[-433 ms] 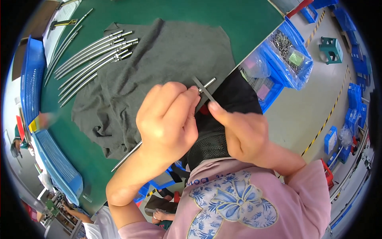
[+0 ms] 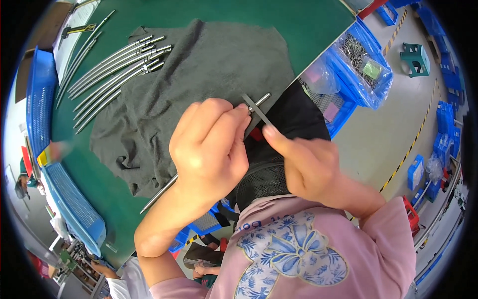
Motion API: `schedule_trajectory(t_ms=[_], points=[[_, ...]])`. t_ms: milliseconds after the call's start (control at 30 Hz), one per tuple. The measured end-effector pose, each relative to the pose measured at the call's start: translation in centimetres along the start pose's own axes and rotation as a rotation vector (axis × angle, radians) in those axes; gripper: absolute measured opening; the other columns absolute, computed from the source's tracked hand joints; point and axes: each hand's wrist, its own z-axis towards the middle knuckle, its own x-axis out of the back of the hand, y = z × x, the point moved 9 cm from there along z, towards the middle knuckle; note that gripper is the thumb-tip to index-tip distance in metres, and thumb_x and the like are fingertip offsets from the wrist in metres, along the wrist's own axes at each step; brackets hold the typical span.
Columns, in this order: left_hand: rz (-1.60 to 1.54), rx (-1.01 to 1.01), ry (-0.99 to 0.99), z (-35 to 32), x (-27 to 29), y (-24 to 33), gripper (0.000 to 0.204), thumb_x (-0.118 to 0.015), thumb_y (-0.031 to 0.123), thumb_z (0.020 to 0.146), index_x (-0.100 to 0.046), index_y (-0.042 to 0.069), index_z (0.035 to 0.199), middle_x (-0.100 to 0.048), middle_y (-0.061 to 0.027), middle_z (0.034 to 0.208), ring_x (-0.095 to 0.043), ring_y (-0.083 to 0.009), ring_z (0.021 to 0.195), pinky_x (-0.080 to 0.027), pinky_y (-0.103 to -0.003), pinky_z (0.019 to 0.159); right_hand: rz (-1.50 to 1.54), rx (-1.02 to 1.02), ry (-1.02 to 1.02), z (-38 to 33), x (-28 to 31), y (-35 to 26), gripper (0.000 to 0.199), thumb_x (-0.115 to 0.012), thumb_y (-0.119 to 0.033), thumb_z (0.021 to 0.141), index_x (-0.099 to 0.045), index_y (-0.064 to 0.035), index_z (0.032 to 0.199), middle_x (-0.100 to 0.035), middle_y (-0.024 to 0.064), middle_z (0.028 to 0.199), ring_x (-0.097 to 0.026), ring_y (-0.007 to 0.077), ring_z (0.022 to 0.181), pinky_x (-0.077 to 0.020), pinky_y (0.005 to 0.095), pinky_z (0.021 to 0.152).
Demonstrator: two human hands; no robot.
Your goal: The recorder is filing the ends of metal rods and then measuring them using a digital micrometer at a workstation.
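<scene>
My left hand (image 2: 206,149) is closed around a slender metal rod (image 2: 159,194). The rod's long end slants out below my wrist, while its short tip pokes past my fingertips over the edge of a grey cloth. Across that tip, touching it, lies a thin flat grey file (image 2: 258,110). My right hand (image 2: 311,162) grips the file's near end between thumb and fingers; the part inside the hand is hidden. Farther left, several similar metal rods (image 2: 107,70) with stepped ends lie side by side, some partly on the grey cloth (image 2: 234,60).
The cloth is spread over a green tabletop (image 2: 313,25). Blue bins (image 2: 373,94) with small metal parts and bags stand off the table's right edge. Blue perforated baskets (image 2: 74,209) line the left edge. A caliper (image 2: 79,30) lies at the far left; a green stool (image 2: 415,60) stands beyond.
The file and my right hand have shifted slightly to the right across the rod tip. My left hand keeps its hold, nearly still.
</scene>
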Motion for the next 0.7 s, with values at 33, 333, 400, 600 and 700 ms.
schedule_trajectory(t_ms=[33, 333, 400, 600, 700], points=[[-0.001, -0.011, -0.002, 0.0, 0.0, 0.1, 0.021, -0.068, -0.008, 0.059, -0.063, 0.000, 0.079, -0.054, -0.0078, 0.071, -0.050, -0.0234, 0.056, -0.041, -0.032, 0.050, 0.005, -0.025, -0.034, -0.7, 0.0, 0.2, 0.051, -0.051, 0.013, 0.067, -0.060, 0.0012, 0.115, -0.046, 0.0060, 0.052, -0.045, 0.0197, 0.039, -0.0371, 0.0296, 0.038], [-0.009, 0.018, -0.019, 0.1, -0.1, 0.0, 0.020, -0.069, -0.008, 0.061, -0.063, 0.000, 0.078, -0.054, -0.0076, 0.072, -0.051, -0.0235, 0.058, -0.042, -0.032, 0.051, -0.048, 0.097, 0.068, -2.1, -0.5, 0.8, 0.046, -0.054, 0.010, 0.067, -0.062, 0.0013, 0.111, -0.044, 0.0031, 0.053, -0.041, 0.0159, 0.038, -0.0309, 0.0271, 0.038], [-0.004, 0.013, -0.024, 0.2, -0.1, 0.1, 0.020, -0.069, -0.008, 0.061, -0.063, 0.000, 0.078, -0.054, -0.0076, 0.072, -0.051, -0.0234, 0.058, -0.042, -0.032, 0.051, -0.036, 0.102, 0.110, -3.5, -0.3, 1.7, 0.045, -0.054, 0.009, 0.069, -0.061, 0.0021, 0.112, -0.042, 0.0025, 0.052, -0.040, 0.0161, 0.038, -0.0316, 0.0278, 0.039], [0.016, -0.006, -0.015, 0.1, 0.0, 0.2, 0.019, -0.069, -0.007, 0.062, -0.062, 0.000, 0.078, -0.054, -0.0078, 0.071, -0.051, -0.0235, 0.058, -0.041, -0.032, 0.051, 0.272, -0.228, 0.310, -0.1, 1.6, 3.5, 0.036, -0.065, 0.001, 0.078, -0.060, -0.0004, 0.113, -0.038, -0.0010, 0.048, -0.037, 0.0055, 0.040, -0.0270, 0.0219, 0.040], [0.001, 0.009, -0.009, 0.1, 0.0, 0.0, 0.019, -0.069, -0.007, 0.062, -0.062, 0.000, 0.078, -0.053, -0.0078, 0.072, -0.051, -0.0237, 0.058, -0.041, -0.033, 0.051, 0.394, -0.292, 0.296, 2.4, 0.4, 3.6, 0.029, -0.067, -0.001, 0.077, -0.063, -0.0015, 0.106, -0.043, -0.0001, 0.049, -0.039, 0.0048, 0.041, -0.0286, 0.0213, 0.040]])
